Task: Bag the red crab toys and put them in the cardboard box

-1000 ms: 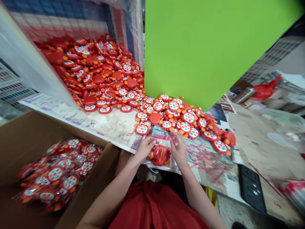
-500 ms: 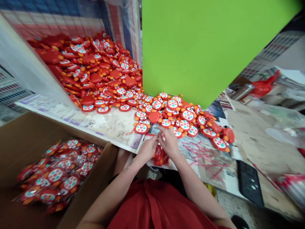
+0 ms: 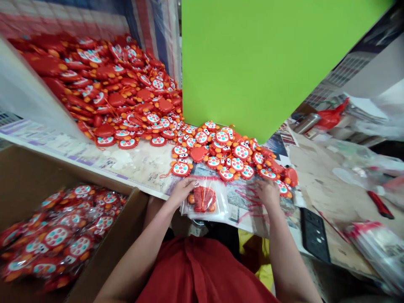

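Note:
A clear plastic bag [image 3: 222, 202] lies at the table's front edge with a red crab-shaped toy [image 3: 203, 199] inside, its plain red back facing up. My left hand [image 3: 182, 191] pinches the bag's upper left corner. Off to the right, my right hand [image 3: 268, 194] is over the table by the right end of a toy pile [image 3: 221, 151], fingers stretched out and nothing visible in them. One toy [image 3: 283, 188] lies just beside that hand, partly covered by it. The toys have white ovals with coloured dots, orange claws and round eyes.
A large heap of the same toys [image 3: 126, 97] fills the left back. A cardboard box [image 3: 134, 206] at lower left contains bagged toys [image 3: 58, 237]. A tall green panel [image 3: 252, 63] stands behind the pile. A black phone [image 3: 315, 235], red-handled tool [image 3: 380, 205] and bag stack [image 3: 378, 248] lie right.
My hands were together at the bag's top; now they are apart. My right hand has let go and moved right. The bag with its toy now lies flatter. The view has shifted slightly.

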Tool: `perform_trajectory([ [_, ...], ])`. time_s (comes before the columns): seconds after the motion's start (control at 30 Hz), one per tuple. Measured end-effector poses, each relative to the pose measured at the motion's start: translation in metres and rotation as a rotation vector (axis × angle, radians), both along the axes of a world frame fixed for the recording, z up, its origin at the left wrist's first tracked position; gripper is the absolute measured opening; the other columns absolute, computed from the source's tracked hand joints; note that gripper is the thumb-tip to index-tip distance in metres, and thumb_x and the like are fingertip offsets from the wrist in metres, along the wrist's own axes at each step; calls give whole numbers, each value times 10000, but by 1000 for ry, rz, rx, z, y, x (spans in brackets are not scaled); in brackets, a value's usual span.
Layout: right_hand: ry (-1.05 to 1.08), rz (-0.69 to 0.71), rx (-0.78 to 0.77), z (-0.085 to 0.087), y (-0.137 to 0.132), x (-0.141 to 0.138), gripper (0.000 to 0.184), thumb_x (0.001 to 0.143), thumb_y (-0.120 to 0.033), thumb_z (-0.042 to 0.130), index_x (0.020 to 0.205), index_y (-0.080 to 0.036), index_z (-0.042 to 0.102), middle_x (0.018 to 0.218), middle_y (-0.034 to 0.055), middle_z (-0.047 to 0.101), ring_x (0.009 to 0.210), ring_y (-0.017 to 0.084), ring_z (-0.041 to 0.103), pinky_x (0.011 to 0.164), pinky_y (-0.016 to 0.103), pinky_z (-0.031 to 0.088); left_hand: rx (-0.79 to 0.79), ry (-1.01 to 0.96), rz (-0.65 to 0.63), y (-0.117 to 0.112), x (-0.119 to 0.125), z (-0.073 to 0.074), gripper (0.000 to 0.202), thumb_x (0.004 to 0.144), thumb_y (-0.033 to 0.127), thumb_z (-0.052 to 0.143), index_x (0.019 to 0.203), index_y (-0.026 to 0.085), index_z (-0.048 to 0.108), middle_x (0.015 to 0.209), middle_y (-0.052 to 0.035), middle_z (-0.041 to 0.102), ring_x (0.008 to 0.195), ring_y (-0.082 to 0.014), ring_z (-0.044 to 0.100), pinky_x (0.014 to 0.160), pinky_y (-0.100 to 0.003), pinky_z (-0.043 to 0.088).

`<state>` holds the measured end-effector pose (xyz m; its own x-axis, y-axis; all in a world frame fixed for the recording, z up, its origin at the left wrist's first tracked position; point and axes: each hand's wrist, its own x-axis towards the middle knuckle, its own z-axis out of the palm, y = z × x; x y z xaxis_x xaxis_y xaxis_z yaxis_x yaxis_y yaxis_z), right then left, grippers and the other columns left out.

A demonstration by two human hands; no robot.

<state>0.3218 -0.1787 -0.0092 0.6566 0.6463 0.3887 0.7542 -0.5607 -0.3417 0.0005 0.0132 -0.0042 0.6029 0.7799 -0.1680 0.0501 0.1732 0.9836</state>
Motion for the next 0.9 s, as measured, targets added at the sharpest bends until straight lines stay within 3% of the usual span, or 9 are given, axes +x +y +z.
perform_trajectory([
  [0.07,-83,-85,115,13,0,-6,376,703,-165,489,969,-162,754,1153,181,638,1075,330,556,925,508,418,-37,-17,-1,-2,-2,7,315,732,414,707,893,147,666,885,-48,703,828,-177,643,746,-274,491],
  [0.13,-15,-86,250,25,7,-21,366,752,-195,483,1005,-128,739,1075,200,646,1026,328,576,883,496,446,-102,-28,-11,-4,-4,15,342,729,443,716,888,149,643,899,-54,702,816,-174,647,695,-259,484],
  [0.3,695,424,227,36,49,-98,369,793,-450,634,1033,-181,711,911,91,713,794,235,639,741,396,512,-222,-101,-81,-8,-7,32,388,718,464,751,905,155,610,972,-85,718,935,-214,666,692,-260,497],
  [0.37,915,525,241,33,63,-126,383,774,-476,666,1016,-182,704,840,62,713,728,205,630,676,353,511,-236,-112,-99,-8,-10,35,391,715,448,764,932,155,624,997,-92,722,929,-217,672,695,-270,507],
  [0.43,1020,529,293,30,71,-141,336,750,-465,693,927,-181,709,749,35,692,647,172,595,611,313,489,-258,-95,-119,-7,-13,35,408,725,430,766,1007,165,637,1054,-97,718,913,-211,678,700,-281,515],
  [0.53,1086,496,369,31,74,-143,241,692,-392,744,813,-186,711,664,4,657,575,137,544,560,277,452,-267,-76,-124,-3,-21,33,462,740,419,756,1121,184,642,1111,-100,706,946,-210,675,721,-285,519],
  [0.63,1154,482,429,35,70,-137,202,669,-326,747,828,-201,735,649,-2,660,554,128,527,547,272,442,-281,-112,-139,1,-27,33,456,748,406,742,1140,190,658,1103,-98,706,954,-208,669,699,-268,518],
  [0.77,1168,472,465,39,67,-134,108,653,-307,731,700,-210,739,664,23,681,569,147,537,547,294,449,-319,-183,-117,2,-31,40,274,679,358,755,858,162,687,940,-70,715,832,-200,678,628,-259,524],
  [0.9,1191,562,449,43,71,-139,149,715,-340,680,705,-199,727,646,26,654,599,161,556,587,312,463,-347,-267,-118,2,-37,51,334,664,456,741,702,154,602,785,-50,676,836,-249,699,640,-306,562],
])
